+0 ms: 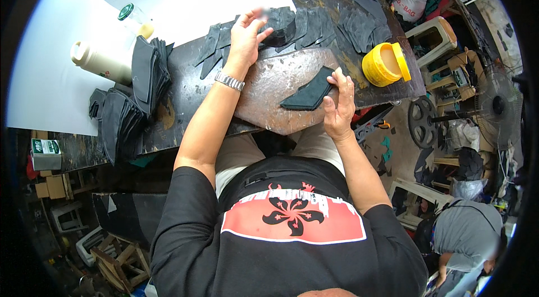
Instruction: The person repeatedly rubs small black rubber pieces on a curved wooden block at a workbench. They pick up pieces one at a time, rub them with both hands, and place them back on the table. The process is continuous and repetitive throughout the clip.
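Observation:
On a worn brown board [264, 86] at the table's near edge lies a black cut piece of sheet material [307, 92], perhaps leather, with slanted ends. My right hand [341, 107] is beside its right end, a fingertip touching the upper corner, thumb and fingers apart. My left hand [247, 35], with a metal watch [229, 81] on the wrist, reaches over the far side of the board. Its thumb and fingers are spread, and nothing shows between them. Just beyond it lie overlapping black pieces [311, 27] in a row. A blur covers its index fingertip.
A yellow tub [382, 66] of tan paste stands at the right. More black pieces [362, 30] lie behind it. At the left are tall stacks of black pieces [150, 75], a cream bottle [101, 62] and a jar [135, 19]. Another person [469, 235] is at lower right.

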A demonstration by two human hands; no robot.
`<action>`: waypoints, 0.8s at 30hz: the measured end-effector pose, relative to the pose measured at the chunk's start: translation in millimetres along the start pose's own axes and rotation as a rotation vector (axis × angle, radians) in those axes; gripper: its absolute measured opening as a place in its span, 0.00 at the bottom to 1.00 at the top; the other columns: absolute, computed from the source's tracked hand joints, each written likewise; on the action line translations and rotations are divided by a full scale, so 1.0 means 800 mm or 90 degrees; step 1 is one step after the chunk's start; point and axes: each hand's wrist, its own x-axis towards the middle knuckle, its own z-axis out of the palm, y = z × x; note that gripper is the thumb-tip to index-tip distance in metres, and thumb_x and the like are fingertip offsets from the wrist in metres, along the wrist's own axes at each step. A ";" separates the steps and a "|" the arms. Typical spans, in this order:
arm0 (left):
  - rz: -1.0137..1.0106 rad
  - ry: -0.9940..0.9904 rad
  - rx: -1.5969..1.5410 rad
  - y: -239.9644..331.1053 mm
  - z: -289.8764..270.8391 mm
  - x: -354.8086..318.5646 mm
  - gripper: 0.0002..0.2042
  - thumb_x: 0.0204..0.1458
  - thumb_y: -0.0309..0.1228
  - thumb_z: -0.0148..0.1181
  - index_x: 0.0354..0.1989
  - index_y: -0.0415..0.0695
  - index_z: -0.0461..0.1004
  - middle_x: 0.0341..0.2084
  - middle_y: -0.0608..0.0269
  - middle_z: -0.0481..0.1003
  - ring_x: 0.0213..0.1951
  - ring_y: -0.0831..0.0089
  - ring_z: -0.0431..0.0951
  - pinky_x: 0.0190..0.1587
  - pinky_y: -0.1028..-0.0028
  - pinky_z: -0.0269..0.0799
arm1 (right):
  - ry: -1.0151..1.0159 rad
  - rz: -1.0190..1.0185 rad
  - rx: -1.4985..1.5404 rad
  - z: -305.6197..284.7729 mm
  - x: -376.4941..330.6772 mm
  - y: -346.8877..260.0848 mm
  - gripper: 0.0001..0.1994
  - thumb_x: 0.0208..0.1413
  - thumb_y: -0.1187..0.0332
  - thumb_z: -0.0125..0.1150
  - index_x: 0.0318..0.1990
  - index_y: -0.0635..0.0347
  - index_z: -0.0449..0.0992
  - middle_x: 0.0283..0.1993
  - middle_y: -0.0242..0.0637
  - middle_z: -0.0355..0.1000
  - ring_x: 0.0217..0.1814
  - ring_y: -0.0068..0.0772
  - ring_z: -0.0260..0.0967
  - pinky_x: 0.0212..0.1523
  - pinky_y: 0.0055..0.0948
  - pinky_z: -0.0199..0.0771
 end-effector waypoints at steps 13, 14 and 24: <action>0.275 -0.430 0.666 0.016 0.022 -0.174 0.17 0.44 0.30 0.76 0.44 0.43 0.83 0.49 0.56 0.77 0.55 0.55 0.77 0.60 0.61 0.71 | 0.003 0.127 0.162 -0.005 0.004 -0.010 0.31 0.63 0.70 0.58 0.73 0.63 0.60 0.63 0.47 0.68 0.61 0.42 0.70 0.68 0.41 0.63; 0.244 -0.428 0.668 0.014 0.019 -0.174 0.16 0.45 0.30 0.75 0.44 0.44 0.83 0.49 0.56 0.77 0.55 0.55 0.76 0.61 0.61 0.71 | -0.001 0.162 0.218 -0.008 0.006 -0.012 0.33 0.62 0.75 0.58 0.74 0.63 0.58 0.64 0.45 0.67 0.62 0.39 0.70 0.67 0.39 0.66; 0.286 -0.419 0.649 0.010 0.018 -0.172 0.17 0.50 0.25 0.71 0.49 0.47 0.81 0.53 0.52 0.76 0.57 0.53 0.75 0.62 0.60 0.70 | -0.134 0.143 -0.029 -0.028 0.046 0.013 0.43 0.45 0.85 0.52 0.74 0.51 0.62 0.58 0.42 0.73 0.62 0.40 0.68 0.69 0.38 0.61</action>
